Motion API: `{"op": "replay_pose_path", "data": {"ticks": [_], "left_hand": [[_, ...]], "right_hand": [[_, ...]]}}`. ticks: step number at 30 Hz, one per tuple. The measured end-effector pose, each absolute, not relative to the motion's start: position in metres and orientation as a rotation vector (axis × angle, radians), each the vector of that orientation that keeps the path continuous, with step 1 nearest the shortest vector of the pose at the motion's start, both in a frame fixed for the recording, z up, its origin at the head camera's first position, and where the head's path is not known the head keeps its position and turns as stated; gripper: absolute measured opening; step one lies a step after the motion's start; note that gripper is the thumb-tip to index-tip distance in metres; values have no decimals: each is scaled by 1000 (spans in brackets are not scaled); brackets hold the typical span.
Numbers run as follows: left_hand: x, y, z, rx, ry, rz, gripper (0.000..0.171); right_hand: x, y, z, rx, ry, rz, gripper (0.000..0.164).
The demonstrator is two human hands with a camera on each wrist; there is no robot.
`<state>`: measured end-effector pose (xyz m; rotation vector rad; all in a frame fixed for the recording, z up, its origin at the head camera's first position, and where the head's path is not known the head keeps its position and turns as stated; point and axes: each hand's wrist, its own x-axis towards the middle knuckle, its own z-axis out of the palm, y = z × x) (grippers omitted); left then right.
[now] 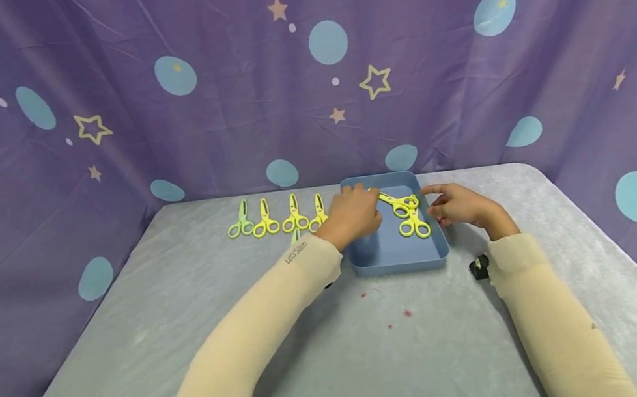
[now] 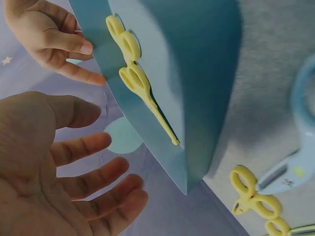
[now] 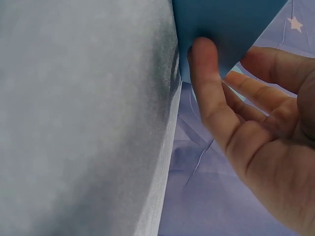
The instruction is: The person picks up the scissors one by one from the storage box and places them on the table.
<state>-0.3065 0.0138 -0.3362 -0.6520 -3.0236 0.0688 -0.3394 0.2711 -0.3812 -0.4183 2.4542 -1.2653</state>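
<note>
My left hand [image 1: 354, 213] is above the left part of a blue tray [image 1: 400, 268], its fingers spread and loosely bent, holding nothing. Inside the tray lie two yellow scissors, one pair [image 1: 400, 205] slanting at the back right and another pair [image 1: 414, 227] just in front, partly overlapping. Beside the tray's right wall is my right hand [image 1: 457, 203]; a fingertip [image 3: 204, 51] of it touches or nearly touches the outer wall, and the hand grips nothing. Left of the tray, yellow-green scissors [image 1: 265, 221] stand in a row on the table.
Near my left wrist, pale scissors [image 1: 296, 236] show, mostly hidden by the arm; the left wrist view has light blue scissors [image 2: 290, 172] close up. A small black object [image 1: 479, 268] is at my right wrist. A purple curtain [image 1: 260, 100] stands behind the grey-covered table [image 1: 187, 292].
</note>
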Motion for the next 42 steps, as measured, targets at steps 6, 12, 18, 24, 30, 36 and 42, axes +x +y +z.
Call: {"op": "replay_pose_path", "data": {"ticks": [6, 12, 18, 24, 30, 36, 42], "left_hand": [[-317, 35, -328, -657, -3127, 57, 50], [-323, 53, -328, -712, -3232, -9, 42], [-330, 64, -337, -765, -3288, 14, 43], [-333, 75, -343, -758, -3303, -45, 49], [-334, 85, -352, -768, -3296, -55, 58], [-333, 92, -358, -809, -3311, 79, 54], [-332, 97, -357, -869, -3331, 148, 41]], "right_hand": [[-339, 274, -382, -407, 2456, -1272, 60], [-337, 272, -379, -431, 2458, -1270, 61], [-339, 270, -380, -425, 2428, -1295, 60], [-338, 271, -380, -436, 2431, -1296, 61], [-337, 272, -384, -436, 2428, -1307, 60], [-337, 271, -387, -429, 2415, -1318, 60], [-340, 273, -383, -434, 2443, -1300, 61]]}}
